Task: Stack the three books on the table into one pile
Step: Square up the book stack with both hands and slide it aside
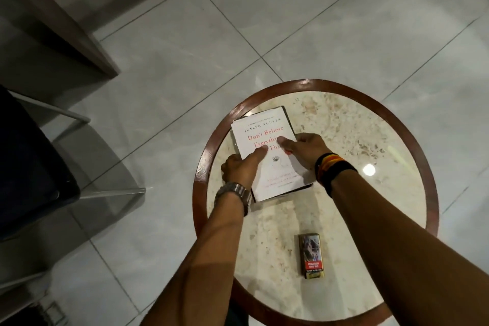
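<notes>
A white book [260, 130] with red title lettering lies on top of a pile at the left part of the round table [344, 140]. Dark edges of other books show beneath it; how many I cannot tell. My left hand [239, 167] grips the pile's left edge, thumb pressed on the white cover. My right hand [304, 149] grips the right edge, thumb also on the cover. A metal watch sits on my left wrist, dark and orange bands on my right.
A small cigarette pack [311, 255] lies on the table near its front edge. The table has a marble top and a brown wooden rim [201, 167]. A dark chair [29, 167] stands on the tiled floor to the left.
</notes>
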Available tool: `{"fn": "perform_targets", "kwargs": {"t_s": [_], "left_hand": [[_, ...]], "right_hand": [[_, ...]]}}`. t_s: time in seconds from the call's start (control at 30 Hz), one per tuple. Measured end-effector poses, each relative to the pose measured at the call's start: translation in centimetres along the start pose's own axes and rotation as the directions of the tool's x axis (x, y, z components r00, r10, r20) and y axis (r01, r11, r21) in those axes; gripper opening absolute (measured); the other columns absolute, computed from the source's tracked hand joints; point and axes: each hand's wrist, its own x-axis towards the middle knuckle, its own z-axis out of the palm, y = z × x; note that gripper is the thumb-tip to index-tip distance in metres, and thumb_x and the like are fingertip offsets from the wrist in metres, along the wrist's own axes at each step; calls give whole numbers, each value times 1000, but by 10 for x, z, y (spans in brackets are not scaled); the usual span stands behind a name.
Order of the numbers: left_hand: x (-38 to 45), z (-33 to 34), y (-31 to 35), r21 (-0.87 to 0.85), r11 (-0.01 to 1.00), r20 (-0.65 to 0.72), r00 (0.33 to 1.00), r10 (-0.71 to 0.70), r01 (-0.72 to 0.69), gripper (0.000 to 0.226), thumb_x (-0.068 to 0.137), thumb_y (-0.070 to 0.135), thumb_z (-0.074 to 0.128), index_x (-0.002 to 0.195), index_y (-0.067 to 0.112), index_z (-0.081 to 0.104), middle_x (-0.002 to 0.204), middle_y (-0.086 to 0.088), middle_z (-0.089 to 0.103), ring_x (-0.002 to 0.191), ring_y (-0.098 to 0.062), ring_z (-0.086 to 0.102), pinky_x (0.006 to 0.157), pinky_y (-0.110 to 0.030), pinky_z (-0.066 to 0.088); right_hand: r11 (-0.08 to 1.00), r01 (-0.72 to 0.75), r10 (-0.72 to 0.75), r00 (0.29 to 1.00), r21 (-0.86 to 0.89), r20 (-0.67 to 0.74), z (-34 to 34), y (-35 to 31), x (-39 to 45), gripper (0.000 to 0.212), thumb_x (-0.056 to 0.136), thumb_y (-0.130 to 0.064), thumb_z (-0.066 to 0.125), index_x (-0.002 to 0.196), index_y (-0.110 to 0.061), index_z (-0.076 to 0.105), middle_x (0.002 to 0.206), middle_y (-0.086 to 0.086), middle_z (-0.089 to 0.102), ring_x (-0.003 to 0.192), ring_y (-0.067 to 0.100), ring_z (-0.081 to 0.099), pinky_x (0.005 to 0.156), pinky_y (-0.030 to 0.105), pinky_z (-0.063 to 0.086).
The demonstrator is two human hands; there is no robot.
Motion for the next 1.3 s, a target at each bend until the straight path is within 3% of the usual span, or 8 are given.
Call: {"fn": "perform_targets", "kwargs": {"t_s": [0.2, 0.43, 0.53, 0.7, 0.9, 1.0, 1.13, 1.3], "left_hand": [[-12, -1, 6, -5, 939, 74, 936, 343, -344, 34, 90, 33, 85, 119, 37, 68, 133, 1, 77, 121, -24, 75, 101, -49, 63], [-34, 25, -12, 147, 747, 25, 758, 652, -648, 66, 95, 29, 79, 153, 22, 47, 153, -3, 60, 144, -22, 57, 119, -54, 49], [-38, 38, -23, 198, 719, 56, 740, 670, -666, 73, 99, 32, 74, 161, 31, 34, 166, -4, 48, 153, -25, 47, 122, -52, 47], [-35, 50, -27, 237, 698, 8, 720, 694, -675, 73, 102, 27, 70, 164, 15, 32, 164, -10, 49, 148, -25, 52, 98, 5, 41], [-46, 62, -27, 260, 697, -69, 707, 704, -669, 68, 102, 25, 70, 163, 19, 39, 154, -7, 60, 141, -24, 59, 99, -23, 60], [-58, 84, -31, 254, 718, -82, 725, 684, -648, 61, 100, 28, 74, 156, 22, 50, 146, -2, 65, 131, -15, 63, 83, -4, 55], [-72, 128, -40, 371, 748, -55, 791, 610, -551, 41, 98, 34, 75, 137, 20, 68, 130, -4, 78, 112, -24, 74, 73, -23, 55], [-78, 193, -53, 503, 781, -74, 882, 465, -370, 41, 98, 40, 74, 129, 13, 71, 130, -10, 78, 117, -34, 73, 87, -32, 51]], "right_hand": [[936, 320, -324, 946, 148, 4, -17, -4, -33, 36, 91, -19, 72, 122, -5, 58, 116, 12, 70, 98, 23, 69, 78, 26, 60], [832, 553, -550, 817, -37, -174, -35, 28, -67, 41, 99, -24, 61, 137, -20, 46, 133, -2, 63, 118, 13, 62, 103, 31, 50], [858, 504, -512, 820, -99, -257, -27, 47, -65, 44, 100, -21, 58, 141, -14, 44, 132, 4, 64, 115, 18, 62, 99, 34, 52], [869, 490, -489, 825, -71, -283, -19, 60, -49, 44, 102, -28, 53, 143, -24, 40, 137, -1, 60, 118, 16, 60, 94, 17, 47], [853, 521, -502, 813, -15, -295, -33, 63, -45, 37, 101, -33, 50, 137, -38, 42, 132, -5, 60, 105, 6, 58, 88, 14, 44], [858, 514, -485, 818, 14, -309, -60, 75, -44, 35, 101, -45, 49, 135, -44, 44, 122, -11, 61, 101, 5, 59, 83, 16, 48], [922, 386, -364, 894, 37, -262, -114, 99, -37, 37, 99, -38, 55, 136, -31, 55, 128, -4, 67, 108, 18, 66, 92, 40, 57], [991, 135, -136, 962, -20, -239, -164, 125, -19, 31, 98, -34, 59, 120, -13, 66, 117, 9, 74, 87, 21, 63, 80, 30, 49]]}}
